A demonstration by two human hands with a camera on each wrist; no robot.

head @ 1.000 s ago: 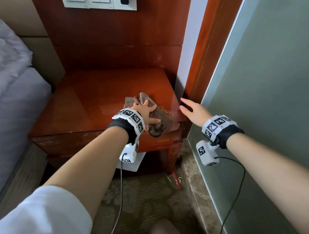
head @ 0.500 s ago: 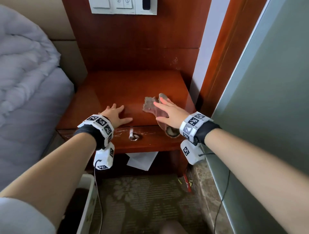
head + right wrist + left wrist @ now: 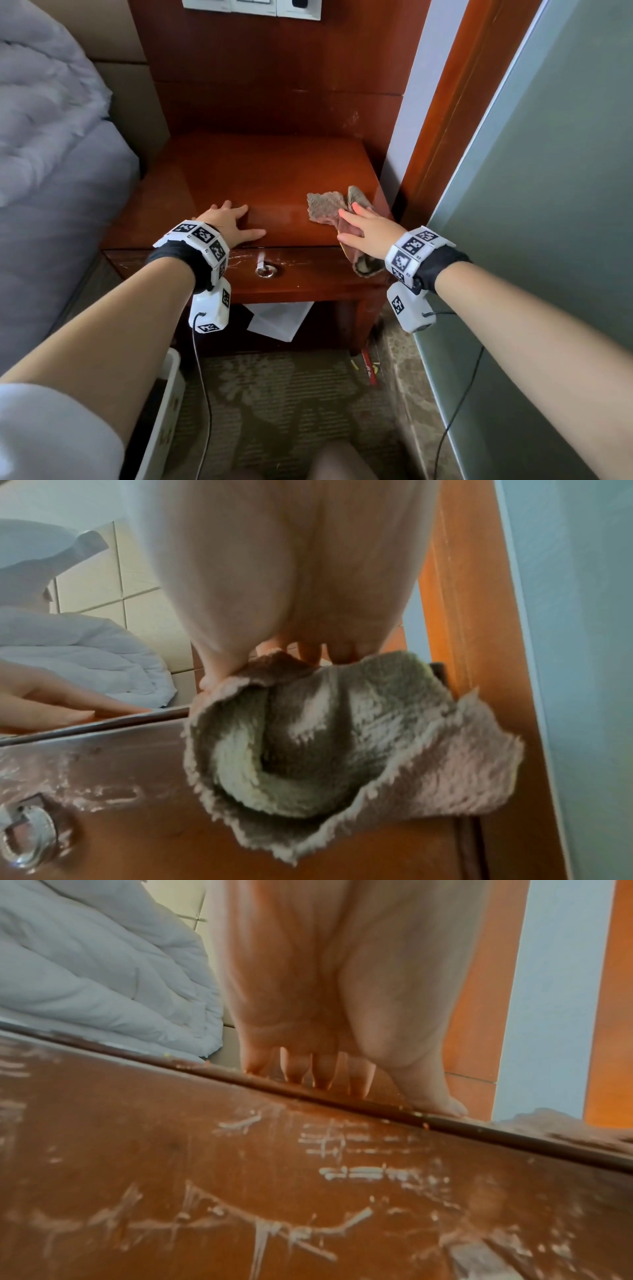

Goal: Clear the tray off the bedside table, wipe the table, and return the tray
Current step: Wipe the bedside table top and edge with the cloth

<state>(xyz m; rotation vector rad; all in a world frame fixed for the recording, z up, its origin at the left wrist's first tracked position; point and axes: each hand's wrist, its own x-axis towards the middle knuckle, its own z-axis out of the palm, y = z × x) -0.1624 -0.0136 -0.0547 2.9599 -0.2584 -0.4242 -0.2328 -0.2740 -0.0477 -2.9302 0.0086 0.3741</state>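
Observation:
The red-brown bedside table (image 3: 260, 171) has a bare glossy top. A crumpled grey-brown cloth (image 3: 323, 207) lies at its front right corner and hangs over the front edge (image 3: 308, 739). My right hand (image 3: 359, 228) presses flat on the cloth with straight fingers (image 3: 310, 653). My left hand (image 3: 229, 221) rests palm down on the table's front left part, fingers spread (image 3: 325, 1074), holding nothing. A white-rimmed tray or bin (image 3: 164, 404) stands on the floor at the lower left, mostly hidden by my left arm.
A bed with a white duvet (image 3: 51, 144) sits left of the table. A grey panel (image 3: 548, 222) and a wooden door frame (image 3: 455, 120) close off the right. The scratched drawer front carries a ring pull (image 3: 265, 270). White paper (image 3: 279, 320) lies under the table.
One second ago my left hand held the cloth and the right hand hovered beside it. The right hand then took over the cloth and the left moved left onto the bare top.

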